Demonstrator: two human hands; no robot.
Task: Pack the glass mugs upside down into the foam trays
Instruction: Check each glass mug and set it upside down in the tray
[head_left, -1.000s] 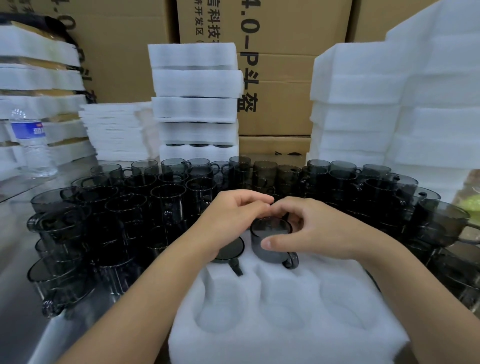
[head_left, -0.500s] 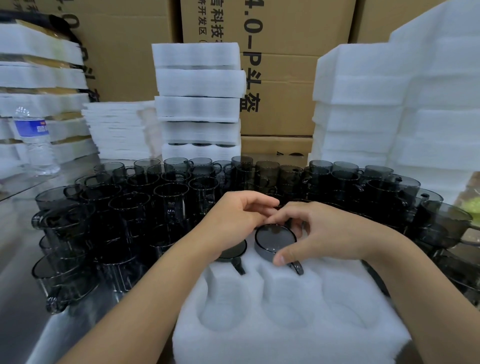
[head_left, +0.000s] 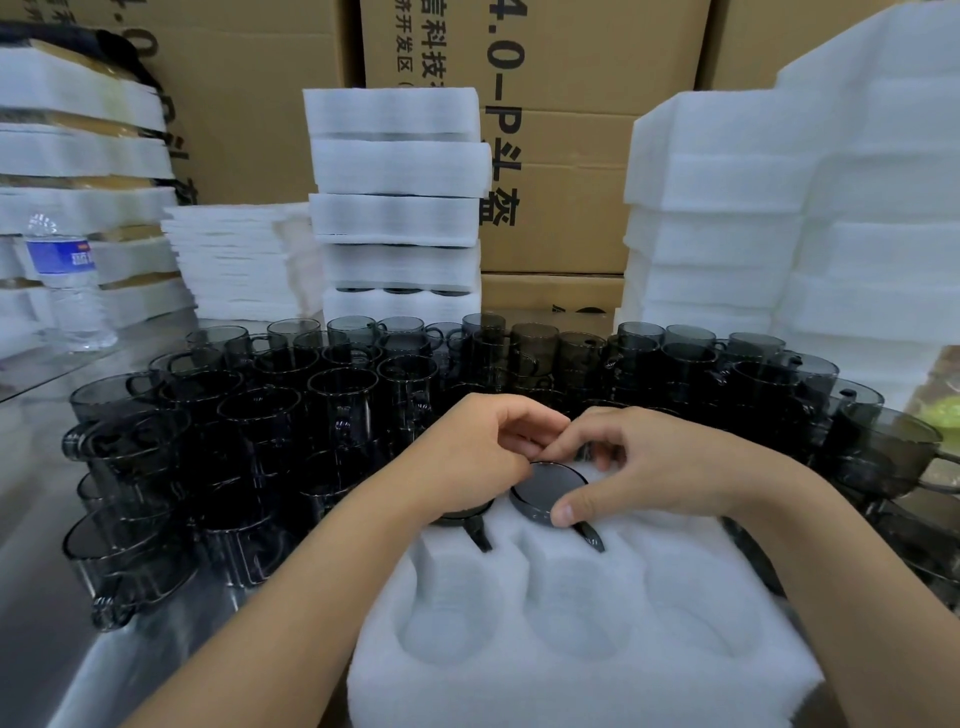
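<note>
Head view: my right hand (head_left: 649, 467) is curled round the upturned base of a smoky glass mug (head_left: 548, 486). The thumb sits on its near rim and the fingers hook over its far rim. The mug is upside down in the middle pocket of the back row of the foam tray (head_left: 571, 675), with its handle pointing toward me.

My left hand (head_left: 478, 457) is curled too, and its fingertips meet my right fingers at the mug's far left edge. I cannot tell whether they pinch the glass or only touch it. Under that palm a 2nd mug (head_left: 465, 514) sits upside down in the back left pocket, mostly hidden, with its handle sticking out toward me. The 3 front pockets hold nothing.

Loose mugs (head_left: 311, 405) stand upright and crowded on the steel table (head_left: 31, 519), curving round the far side of the tray from left to right.

Behind them is a stack of foam blocks (head_left: 395, 171), with taller foam stacks (head_left: 727, 208) to the right and thin foam sheets (head_left: 234, 260) to the left.

The cardboard boxes (head_left: 561, 182) at the back carry black print turned sideways: "4.0-P", then Chinese characters, with 科技 at the top edge.

A water bottle (head_left: 67, 291) stands at far left. Its label is blue, and the writing on it is too small to read.
</note>
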